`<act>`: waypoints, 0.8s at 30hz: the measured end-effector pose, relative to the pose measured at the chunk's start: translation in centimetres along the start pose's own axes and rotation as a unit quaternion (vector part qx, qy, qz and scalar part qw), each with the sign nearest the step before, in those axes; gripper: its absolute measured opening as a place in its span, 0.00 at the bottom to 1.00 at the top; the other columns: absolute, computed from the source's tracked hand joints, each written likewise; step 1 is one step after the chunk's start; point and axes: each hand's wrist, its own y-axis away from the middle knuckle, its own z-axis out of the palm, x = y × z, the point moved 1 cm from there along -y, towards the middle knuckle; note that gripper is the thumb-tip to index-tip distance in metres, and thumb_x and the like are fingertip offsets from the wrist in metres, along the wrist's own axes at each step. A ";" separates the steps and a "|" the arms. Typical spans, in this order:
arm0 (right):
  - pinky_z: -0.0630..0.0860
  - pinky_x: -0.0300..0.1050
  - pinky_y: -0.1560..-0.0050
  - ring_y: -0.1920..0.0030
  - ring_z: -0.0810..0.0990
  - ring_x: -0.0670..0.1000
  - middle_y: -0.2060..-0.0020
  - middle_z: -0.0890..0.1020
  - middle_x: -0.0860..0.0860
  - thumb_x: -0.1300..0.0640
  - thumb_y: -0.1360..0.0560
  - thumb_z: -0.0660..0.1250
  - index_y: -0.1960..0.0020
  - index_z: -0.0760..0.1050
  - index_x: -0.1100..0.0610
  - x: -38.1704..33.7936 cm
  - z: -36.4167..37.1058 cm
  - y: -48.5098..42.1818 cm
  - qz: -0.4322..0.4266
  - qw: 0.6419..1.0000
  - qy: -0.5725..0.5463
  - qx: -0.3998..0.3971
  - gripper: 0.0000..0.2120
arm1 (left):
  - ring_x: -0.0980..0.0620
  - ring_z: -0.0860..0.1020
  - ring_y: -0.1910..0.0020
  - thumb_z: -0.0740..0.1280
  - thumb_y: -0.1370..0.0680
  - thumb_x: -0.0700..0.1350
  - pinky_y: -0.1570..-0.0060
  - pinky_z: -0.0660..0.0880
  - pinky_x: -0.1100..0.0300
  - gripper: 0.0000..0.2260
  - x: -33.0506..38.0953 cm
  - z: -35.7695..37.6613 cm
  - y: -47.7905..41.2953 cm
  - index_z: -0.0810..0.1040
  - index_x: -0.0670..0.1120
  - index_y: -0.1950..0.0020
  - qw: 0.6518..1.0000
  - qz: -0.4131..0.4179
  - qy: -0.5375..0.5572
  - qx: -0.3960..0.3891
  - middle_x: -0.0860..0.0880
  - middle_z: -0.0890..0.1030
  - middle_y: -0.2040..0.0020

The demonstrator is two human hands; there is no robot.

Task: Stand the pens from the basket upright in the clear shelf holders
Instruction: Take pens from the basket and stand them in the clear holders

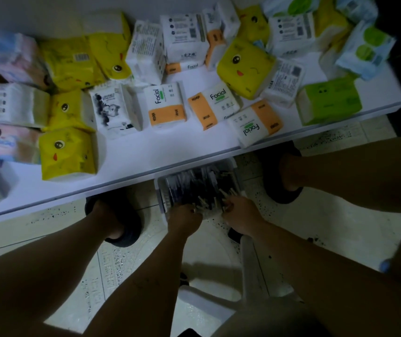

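Reaching down between the person's bare legs, the left hand (185, 216) and the right hand (241, 212) are both at the near end of a pale plastic basket (161, 190) standing on the speckled tile floor (335, 215). The basket is heaped with dark pens (194, 183), some with light ends, and its far end is tucked under the edge of a white shelf (134, 154). The fingertips of both hands are buried among the pens, close together. In the dim, blurred view I cannot tell whether either hand is gripping any pens or only touching them. A foot in a dark slipper (124, 229) stands on each side of the basket. On the shelf lie many tissue packs: yellow duck-face packs (67, 152), white-and-orange "Facial" packs (166, 105) and a green pack (329, 100). A white stool (206, 305) shows below the arms.
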 end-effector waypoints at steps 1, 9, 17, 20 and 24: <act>0.66 0.39 0.61 0.56 0.76 0.54 0.56 0.80 0.59 0.64 0.25 0.65 0.55 0.75 0.63 -0.1 -0.1 0.0 0.001 1.000 -0.006 0.000 0.02 | 0.45 0.77 0.46 0.65 0.23 0.48 0.48 0.75 0.57 0.14 0.3 -0.3 -0.2 0.80 0.43 0.40 1.000 0.006 -0.007 -0.007 0.43 0.80 0.43; 0.75 0.43 0.55 0.55 0.78 0.54 0.58 0.79 0.55 0.63 0.25 0.65 0.57 0.73 0.56 -0.6 0.2 0.2 -0.003 0.999 -0.050 -0.004 0.04 | 0.43 0.76 0.43 0.66 0.22 0.44 0.44 0.76 0.53 0.16 1.7 0.0 -1.4 0.75 0.40 0.36 0.998 -0.005 0.034 -0.047 0.40 0.78 0.41; 0.67 0.37 0.66 0.58 0.74 0.50 0.59 0.78 0.53 0.61 0.24 0.66 0.50 0.78 0.63 -0.3 -0.4 -0.2 0.007 0.998 -0.063 0.003 0.06 | 0.44 0.78 0.49 0.69 0.25 0.40 0.52 0.79 0.54 0.11 2.4 0.4 -1.5 0.79 0.39 0.44 1.000 -0.005 0.020 0.001 0.40 0.79 0.47; 0.66 0.36 0.67 0.57 0.75 0.50 0.56 0.78 0.52 0.61 0.24 0.67 0.49 0.78 0.60 0.4 -0.5 -0.4 0.022 0.998 -0.064 0.007 0.05 | 0.45 0.81 0.51 0.68 0.25 0.36 0.54 0.77 0.60 0.09 2.7 -0.2 -1.1 0.82 0.39 0.47 1.000 0.005 0.007 0.019 0.41 0.82 0.48; 0.72 0.39 0.57 0.54 0.77 0.52 0.54 0.80 0.55 0.61 0.25 0.66 0.52 0.77 0.60 0.3 -1.0 -0.3 0.024 0.997 -0.069 0.007 0.03 | 0.49 0.80 0.50 0.66 0.25 0.31 0.46 0.78 0.58 0.10 3.2 -1.0 -0.1 0.83 0.39 0.46 0.995 0.005 0.095 0.016 0.43 0.83 0.47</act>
